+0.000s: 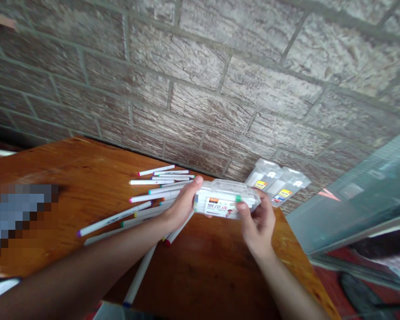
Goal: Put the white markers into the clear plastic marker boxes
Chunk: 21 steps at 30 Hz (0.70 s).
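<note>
A clear plastic case (222, 204) with a printed label and white markers inside is held up over the wooden table. My left hand (185, 200) grips its left end, thumb along the top edge. At its right end my right hand (258, 222) holds on, with the thumb on the front near a green marker cap. Several white markers (115, 218) with coloured caps lie spread on the table to the left, some partly hidden behind my left hand and forearm. One marker (140, 275) with a blue end lies nearer the front edge.
Two clear cases (262, 175) with yellow labels are at the table's back right, against the stone wall (193, 106). The wooden table (213, 271) ends at the right beside a glass panel (346, 191). A blurred, pixelated object lies at the left.
</note>
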Motion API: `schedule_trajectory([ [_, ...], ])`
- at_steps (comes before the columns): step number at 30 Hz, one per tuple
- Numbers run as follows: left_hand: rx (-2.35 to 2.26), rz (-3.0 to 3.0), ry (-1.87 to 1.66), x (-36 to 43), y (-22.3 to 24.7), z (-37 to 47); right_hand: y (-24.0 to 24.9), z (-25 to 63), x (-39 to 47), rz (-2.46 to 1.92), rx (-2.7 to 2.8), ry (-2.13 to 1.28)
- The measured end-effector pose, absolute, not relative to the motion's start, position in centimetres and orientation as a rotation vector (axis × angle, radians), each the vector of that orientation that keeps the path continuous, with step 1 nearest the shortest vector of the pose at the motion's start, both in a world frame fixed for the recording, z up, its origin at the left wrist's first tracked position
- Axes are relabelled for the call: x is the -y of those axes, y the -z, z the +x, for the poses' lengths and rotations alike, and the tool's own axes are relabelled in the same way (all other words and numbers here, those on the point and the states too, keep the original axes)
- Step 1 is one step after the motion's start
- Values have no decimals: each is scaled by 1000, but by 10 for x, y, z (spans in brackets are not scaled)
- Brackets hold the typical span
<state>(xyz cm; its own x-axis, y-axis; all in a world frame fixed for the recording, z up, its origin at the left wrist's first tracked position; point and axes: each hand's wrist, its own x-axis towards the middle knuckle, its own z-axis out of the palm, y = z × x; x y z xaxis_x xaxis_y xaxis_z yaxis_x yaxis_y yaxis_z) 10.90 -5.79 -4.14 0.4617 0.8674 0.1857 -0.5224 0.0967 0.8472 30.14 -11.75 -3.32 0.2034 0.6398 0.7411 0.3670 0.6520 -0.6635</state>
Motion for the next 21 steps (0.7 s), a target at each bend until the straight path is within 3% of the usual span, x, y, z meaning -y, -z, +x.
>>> schedule_trajectory([
  [7, -425, 1033, -1162, 62, 30, 105, 48, 301, 118, -886, 1545, -119],
  [16, -506, 1250, -1295, 69, 33, 99, 39, 285, 129, -819, 1341, -770],
  [21, -525, 1378, -1325, 69, 38, 98, 38, 279, 129, -909, 1252, -853],
])
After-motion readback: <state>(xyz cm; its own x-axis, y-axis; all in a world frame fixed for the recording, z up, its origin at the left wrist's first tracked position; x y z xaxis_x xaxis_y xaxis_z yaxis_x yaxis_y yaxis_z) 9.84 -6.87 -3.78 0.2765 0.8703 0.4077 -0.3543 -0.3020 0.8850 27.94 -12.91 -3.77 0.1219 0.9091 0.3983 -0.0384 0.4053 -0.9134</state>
